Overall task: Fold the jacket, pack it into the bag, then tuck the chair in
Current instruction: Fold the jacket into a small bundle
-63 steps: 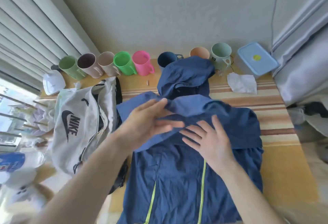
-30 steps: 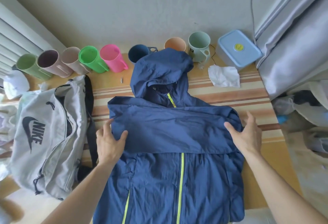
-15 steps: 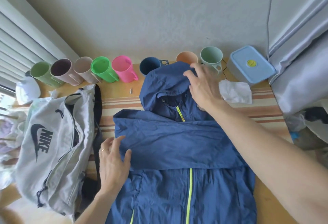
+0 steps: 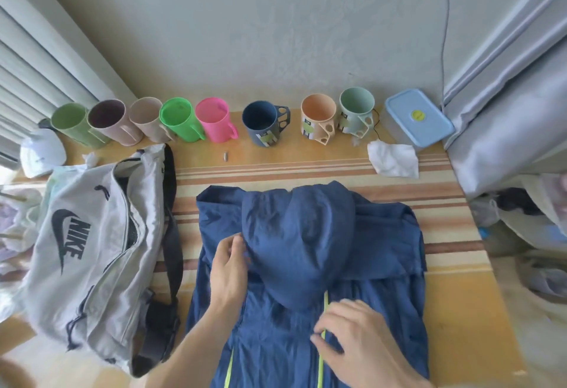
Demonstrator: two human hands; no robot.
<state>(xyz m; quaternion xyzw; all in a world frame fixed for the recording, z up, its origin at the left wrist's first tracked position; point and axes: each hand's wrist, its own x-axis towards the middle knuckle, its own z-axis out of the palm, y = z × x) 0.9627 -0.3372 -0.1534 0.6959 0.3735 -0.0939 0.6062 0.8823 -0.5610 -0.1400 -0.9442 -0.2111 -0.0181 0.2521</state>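
Jacket (image 4: 310, 265) lies flat mid-bench (image 4: 454, 295), sleeves crossed over the chest, hood folded down on top. Left hand (image 4: 228, 268) pinches the hood's left edge. Right hand (image 4: 356, 335) rests on the zipper near the hood tip, fingers loosely curled. Bag (image 4: 92, 249) sits left, touching the jacket, zip open.

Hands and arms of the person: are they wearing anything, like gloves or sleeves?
No gloves. The left hand and the right hand are both bare, and both forearms are bare as far as the picture shows, with no sleeves, watch or bracelet in sight. The picture is too blurry to tell whether any finger has a ring.
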